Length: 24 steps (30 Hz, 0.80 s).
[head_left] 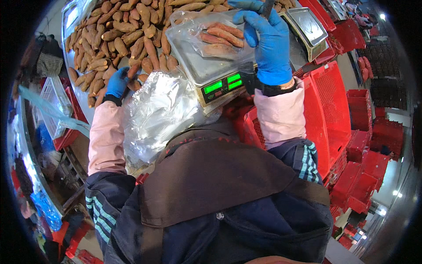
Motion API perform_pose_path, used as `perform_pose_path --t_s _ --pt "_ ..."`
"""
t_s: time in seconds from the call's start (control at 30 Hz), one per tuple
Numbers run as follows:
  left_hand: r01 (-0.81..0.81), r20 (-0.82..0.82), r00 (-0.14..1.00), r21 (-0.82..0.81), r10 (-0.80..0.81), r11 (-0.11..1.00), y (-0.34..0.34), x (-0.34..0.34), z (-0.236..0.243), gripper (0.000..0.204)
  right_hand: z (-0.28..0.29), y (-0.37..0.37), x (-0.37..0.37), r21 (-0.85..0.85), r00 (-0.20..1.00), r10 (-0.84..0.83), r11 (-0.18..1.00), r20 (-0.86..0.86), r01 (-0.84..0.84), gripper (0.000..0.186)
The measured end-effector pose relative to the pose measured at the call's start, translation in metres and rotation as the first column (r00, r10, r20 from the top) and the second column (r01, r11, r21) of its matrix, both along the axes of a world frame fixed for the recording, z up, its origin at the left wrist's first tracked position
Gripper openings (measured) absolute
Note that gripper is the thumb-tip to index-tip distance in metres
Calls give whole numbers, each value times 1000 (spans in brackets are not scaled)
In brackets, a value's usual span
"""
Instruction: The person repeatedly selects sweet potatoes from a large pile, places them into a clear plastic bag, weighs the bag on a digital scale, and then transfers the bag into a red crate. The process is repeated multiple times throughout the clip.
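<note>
My left hand [117, 83], in a blue glove, is at the near edge of a heap of sweet potatoes [125, 37]. Its fingers are closed around a reddish sweet potato [133, 71]. In a blue glove too, my right hand [269, 46] is raised over the right side of a weighing scale [206, 72]. A narrow dark object [267, 8] is gripped in its fingers; its kind cannot be made out. On the scale's pan lies a clear plastic bag [193, 37] with several red sweet potatoes [222, 35] in it. Green digits light the scale's display.
A stack of clear plastic bags [160, 110] lies between my left arm and the scale. Another scale [305, 26] stands at the far right. Red crates [329, 110] are stacked to my right. A white crate [56, 105] sits on a red one at the left.
</note>
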<state>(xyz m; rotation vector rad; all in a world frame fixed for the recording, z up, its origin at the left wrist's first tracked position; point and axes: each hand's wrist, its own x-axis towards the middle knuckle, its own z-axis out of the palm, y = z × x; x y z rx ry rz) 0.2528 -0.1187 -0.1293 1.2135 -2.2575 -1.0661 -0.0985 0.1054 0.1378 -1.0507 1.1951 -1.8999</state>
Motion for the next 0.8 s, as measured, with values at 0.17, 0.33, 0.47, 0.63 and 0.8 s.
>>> perform_pose_path --t_s 0.17,0.33,0.47,0.63,0.8 --pt "-12 47 999 -35 13 999 26 -1 28 37 -8 8 22 82 998 51 995 46 -54 17" --pt "280 -90 957 20 -277 960 79 -20 64 32 -65 2 68 491 994 88 864 67 -110 20" --pt "514 135 854 -69 -502 855 128 -25 66 31 -121 16 98 529 938 345 791 27 -306 20" --pt "394 -14 914 -194 -405 898 123 -23 85 28 -105 19 67 429 930 243 897 -275 -107 20" --pt "283 -257 926 -20 -278 959 104 -57 132 26 -49 -13 -28 348 905 67 933 -419 93 13"
